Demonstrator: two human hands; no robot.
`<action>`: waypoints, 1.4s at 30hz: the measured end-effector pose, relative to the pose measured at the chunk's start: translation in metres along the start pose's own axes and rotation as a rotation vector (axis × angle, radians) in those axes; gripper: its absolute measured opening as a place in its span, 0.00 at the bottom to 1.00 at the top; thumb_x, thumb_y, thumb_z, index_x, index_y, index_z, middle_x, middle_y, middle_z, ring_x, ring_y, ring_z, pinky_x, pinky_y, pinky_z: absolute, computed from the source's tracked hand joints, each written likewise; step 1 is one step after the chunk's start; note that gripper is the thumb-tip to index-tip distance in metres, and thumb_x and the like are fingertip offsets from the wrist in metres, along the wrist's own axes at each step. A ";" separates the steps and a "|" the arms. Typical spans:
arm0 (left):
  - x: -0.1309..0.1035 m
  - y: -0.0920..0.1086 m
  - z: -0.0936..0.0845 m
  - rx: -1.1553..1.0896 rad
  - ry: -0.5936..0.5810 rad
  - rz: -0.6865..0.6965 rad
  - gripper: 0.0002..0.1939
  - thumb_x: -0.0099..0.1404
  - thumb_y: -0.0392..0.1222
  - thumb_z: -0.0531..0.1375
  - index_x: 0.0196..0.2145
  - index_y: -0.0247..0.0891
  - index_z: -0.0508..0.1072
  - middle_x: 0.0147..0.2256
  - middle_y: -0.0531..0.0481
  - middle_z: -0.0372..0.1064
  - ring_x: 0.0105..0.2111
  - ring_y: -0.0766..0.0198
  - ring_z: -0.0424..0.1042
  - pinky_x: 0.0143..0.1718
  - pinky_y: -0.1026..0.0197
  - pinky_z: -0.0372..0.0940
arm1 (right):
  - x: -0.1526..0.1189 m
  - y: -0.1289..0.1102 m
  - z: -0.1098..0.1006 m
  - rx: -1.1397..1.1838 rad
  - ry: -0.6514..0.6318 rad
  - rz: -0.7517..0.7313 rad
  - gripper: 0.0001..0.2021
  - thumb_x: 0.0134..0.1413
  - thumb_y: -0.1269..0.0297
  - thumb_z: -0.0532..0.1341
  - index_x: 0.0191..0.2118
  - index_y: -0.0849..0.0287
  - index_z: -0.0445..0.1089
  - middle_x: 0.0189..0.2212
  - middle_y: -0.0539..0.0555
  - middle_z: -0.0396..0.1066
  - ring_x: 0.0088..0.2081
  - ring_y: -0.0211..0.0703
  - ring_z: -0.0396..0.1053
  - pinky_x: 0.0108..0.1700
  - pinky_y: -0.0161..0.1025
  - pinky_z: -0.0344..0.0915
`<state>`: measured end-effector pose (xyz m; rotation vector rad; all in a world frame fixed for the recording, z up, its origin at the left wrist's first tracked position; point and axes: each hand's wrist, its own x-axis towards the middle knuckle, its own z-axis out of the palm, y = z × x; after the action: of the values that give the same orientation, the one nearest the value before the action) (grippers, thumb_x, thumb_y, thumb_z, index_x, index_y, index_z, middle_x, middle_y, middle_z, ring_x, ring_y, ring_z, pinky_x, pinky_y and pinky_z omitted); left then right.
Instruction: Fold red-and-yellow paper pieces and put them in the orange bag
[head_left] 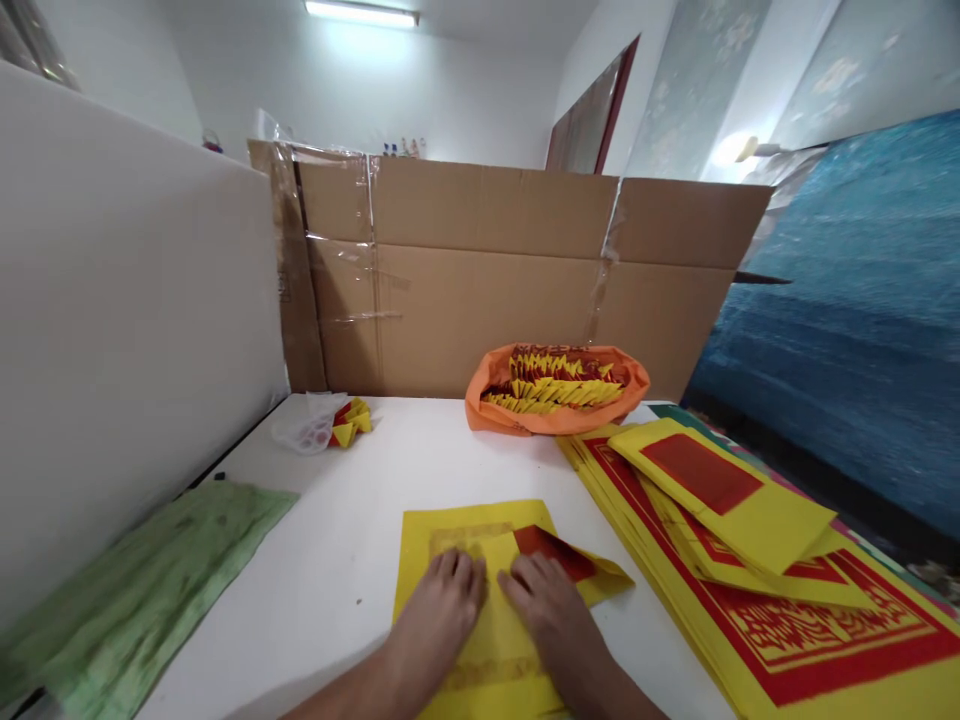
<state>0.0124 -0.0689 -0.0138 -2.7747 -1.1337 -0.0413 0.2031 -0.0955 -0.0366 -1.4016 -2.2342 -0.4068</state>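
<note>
A large yellow paper sheet lies on the white table in front of me. On top of it rests a yellow paper with a red patch, partly folded, one pointed corner sticking out to the right. My left hand presses on the yellow paper with curled fingers, left of the middle. Close beside it, my right hand has its fingers bent onto the same paper just below the red patch. The fingertips of both hands are partly hidden, so how firmly they pinch the paper is unclear.
An orange bag of folded yellow-red papers stands at the back. Stacked yellow-red papers lie right. A green cloth is at left, near a clear plastic bag and folded pieces. Cardboard walls the back.
</note>
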 end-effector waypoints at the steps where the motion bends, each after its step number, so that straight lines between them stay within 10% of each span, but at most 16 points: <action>1: -0.002 0.007 0.002 0.014 -0.004 -0.012 0.24 0.66 0.34 0.57 0.60 0.35 0.64 0.51 0.31 0.66 0.53 0.41 0.64 0.52 0.40 0.59 | -0.008 -0.001 0.001 -0.008 0.037 -0.043 0.15 0.55 0.77 0.55 0.45 0.55 0.70 0.38 0.53 0.73 0.38 0.47 0.69 0.39 0.41 0.64; 8: 0.001 0.028 -0.019 -0.135 -0.148 -0.053 0.38 0.61 0.60 0.62 0.65 0.51 0.56 0.63 0.32 0.54 0.62 0.25 0.49 0.54 0.19 0.44 | -0.048 0.011 -0.038 0.014 0.018 -0.110 0.11 0.56 0.72 0.53 0.39 0.56 0.72 0.40 0.55 0.76 0.38 0.47 0.72 0.36 0.39 0.64; 12: 0.006 0.023 -0.033 -0.303 -0.120 0.256 0.31 0.71 0.54 0.50 0.66 0.39 0.54 0.65 0.34 0.48 0.66 0.41 0.43 0.63 0.32 0.42 | -0.014 0.047 -0.089 0.266 -0.154 0.340 0.13 0.64 0.61 0.51 0.30 0.54 0.66 0.28 0.50 0.72 0.29 0.41 0.69 0.34 0.37 0.63; 16: 0.011 0.016 -0.040 -0.449 -0.125 0.318 0.30 0.68 0.58 0.53 0.65 0.51 0.55 0.65 0.41 0.50 0.66 0.33 0.41 0.57 0.22 0.41 | 0.012 0.089 -0.085 0.460 -0.161 0.607 0.09 0.59 0.61 0.53 0.39 0.56 0.68 0.33 0.53 0.73 0.35 0.45 0.71 0.38 0.40 0.65; 20: 0.017 0.011 -0.028 -0.602 -0.019 0.325 0.19 0.72 0.48 0.52 0.59 0.57 0.64 0.60 0.48 0.60 0.66 0.39 0.45 0.59 0.24 0.40 | 0.005 0.103 -0.043 0.543 -0.327 0.597 0.15 0.45 0.69 0.60 0.43 0.58 0.70 0.33 0.52 0.71 0.36 0.45 0.70 0.40 0.39 0.64; 24: 0.028 0.006 -0.002 -0.642 0.171 0.133 0.30 0.69 0.31 0.51 0.64 0.54 0.54 0.66 0.47 0.47 0.67 0.46 0.41 0.62 0.34 0.49 | 0.004 0.093 -0.032 0.467 -0.364 0.602 0.10 0.43 0.70 0.63 0.35 0.56 0.71 0.27 0.48 0.66 0.31 0.43 0.67 0.33 0.37 0.61; 29: 0.030 -0.011 -0.009 -0.536 0.393 0.007 0.35 0.65 0.25 0.51 0.66 0.46 0.50 0.64 0.42 0.53 0.65 0.50 0.50 0.61 0.40 0.56 | 0.017 0.058 -0.063 0.324 -0.042 0.349 0.05 0.58 0.68 0.58 0.33 0.55 0.70 0.31 0.51 0.68 0.35 0.45 0.67 0.40 0.41 0.60; 36: 0.001 -0.022 -0.036 -0.592 0.139 0.104 0.16 0.67 0.36 0.57 0.53 0.42 0.70 0.49 0.46 0.72 0.48 0.56 0.71 0.52 0.55 0.65 | 0.004 0.018 -0.054 0.302 0.150 -0.105 0.11 0.66 0.68 0.53 0.35 0.54 0.71 0.27 0.48 0.71 0.33 0.40 0.67 0.49 0.44 0.54; 42: 0.010 -0.015 -0.028 -0.964 0.038 -0.068 0.11 0.68 0.44 0.56 0.42 0.42 0.77 0.38 0.52 0.76 0.39 0.59 0.73 0.46 0.60 0.63 | 0.011 0.030 -0.044 0.347 0.000 0.049 0.10 0.62 0.71 0.55 0.39 0.51 0.74 0.26 0.46 0.75 0.30 0.40 0.71 0.48 0.43 0.59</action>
<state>0.0094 -0.0554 0.0166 -3.4765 -1.4792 -0.8550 0.2361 -0.0950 0.0071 -1.2658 -2.1378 0.0009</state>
